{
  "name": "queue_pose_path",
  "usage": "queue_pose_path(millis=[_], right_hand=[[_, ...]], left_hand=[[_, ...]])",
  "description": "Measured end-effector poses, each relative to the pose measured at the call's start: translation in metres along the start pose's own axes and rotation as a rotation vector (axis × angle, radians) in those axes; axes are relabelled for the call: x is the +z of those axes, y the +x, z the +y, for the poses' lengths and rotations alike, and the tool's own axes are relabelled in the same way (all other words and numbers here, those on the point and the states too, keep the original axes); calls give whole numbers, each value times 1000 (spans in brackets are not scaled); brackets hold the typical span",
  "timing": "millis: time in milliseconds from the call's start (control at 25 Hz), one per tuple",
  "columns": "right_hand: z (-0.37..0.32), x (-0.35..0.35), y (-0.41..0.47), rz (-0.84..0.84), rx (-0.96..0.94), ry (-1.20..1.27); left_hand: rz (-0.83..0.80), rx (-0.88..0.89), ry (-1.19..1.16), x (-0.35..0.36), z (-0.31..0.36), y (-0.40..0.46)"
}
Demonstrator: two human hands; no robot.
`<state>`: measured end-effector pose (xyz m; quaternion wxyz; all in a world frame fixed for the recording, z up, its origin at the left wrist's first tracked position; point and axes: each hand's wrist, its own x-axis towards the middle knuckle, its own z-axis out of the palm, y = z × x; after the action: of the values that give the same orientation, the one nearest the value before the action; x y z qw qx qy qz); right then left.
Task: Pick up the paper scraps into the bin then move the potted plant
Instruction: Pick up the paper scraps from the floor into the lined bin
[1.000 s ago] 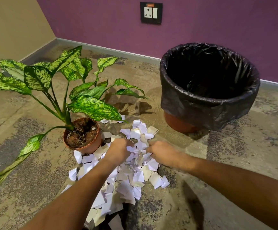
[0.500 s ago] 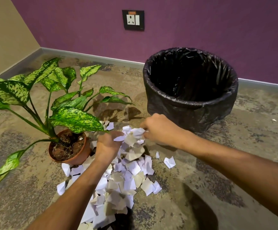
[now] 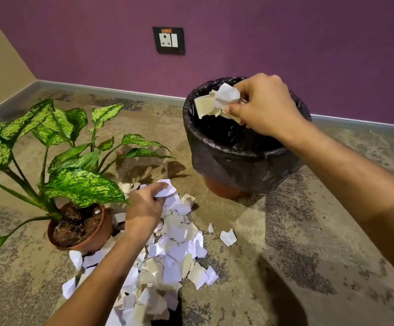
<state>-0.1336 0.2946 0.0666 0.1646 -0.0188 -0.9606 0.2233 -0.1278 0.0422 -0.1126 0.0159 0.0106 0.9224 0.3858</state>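
- My potted plant [image 3: 78, 222] stands at the left on the floor [image 3: 308, 231], its terracotta rim touching the near edge of the scraps; a careless sweep of my forearm could, I judge, catch a low leaf or tip soil onto the paper
- My left hand [image 3: 144, 209] is down on the pile of paper scraps [image 3: 165, 260], fingers curled and pinching a white piece at the top of the heap; a thin pinch like this may lift only one or two bits and scatter the rest toward the pot
- A few loose scraps [image 3: 228, 236] lie apart from the heap, toward the bin; easy to overlook, I reckon
- My right hand [image 3: 264, 105] hangs over the mouth of the black-lined bin [image 3: 233, 161], fingers clenched round a crumpled wad [image 3: 217, 101] that juts toward the near-left rim; letting go from here risks light pieces catching the liner's edge or drifting outside
- A wall socket [image 3: 168, 40] sits behind on the purple wall, well clear
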Motion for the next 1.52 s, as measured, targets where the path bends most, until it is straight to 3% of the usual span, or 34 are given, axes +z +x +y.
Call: queue_pose_path(millis=[160, 320, 480, 680, 880, 1080, 1320, 1400, 1520], right_hand=[[28, 12, 2, -72, 87, -100], [43, 15, -2, -83, 143, -113], [48, 7, -3, -60, 150, -117], [50, 1, -11, 15, 129, -111], [44, -8, -22, 157, 62, -43], [27, -11, -27, 179, -10, 103], [-6, 58, -49, -119, -228, 15], [-6, 94, -64, -306, -300, -88], [-6, 147, -93, -640, -428, -219]], left_hand=[[186, 183, -45, -10, 23, 0], [418, 503, -114, -20, 53, -7], [508, 689, -176, -22, 95, -18], [399, 679, -232, -12, 151, -9], [52, 593, -137, 13, 169, -6], [148, 726, -78, 18, 138, -15], [158, 756, 70, 6, 48, -8], [41, 653, 154, -2, 19, -5], [-267, 371, 316, -18, -23, -4]])
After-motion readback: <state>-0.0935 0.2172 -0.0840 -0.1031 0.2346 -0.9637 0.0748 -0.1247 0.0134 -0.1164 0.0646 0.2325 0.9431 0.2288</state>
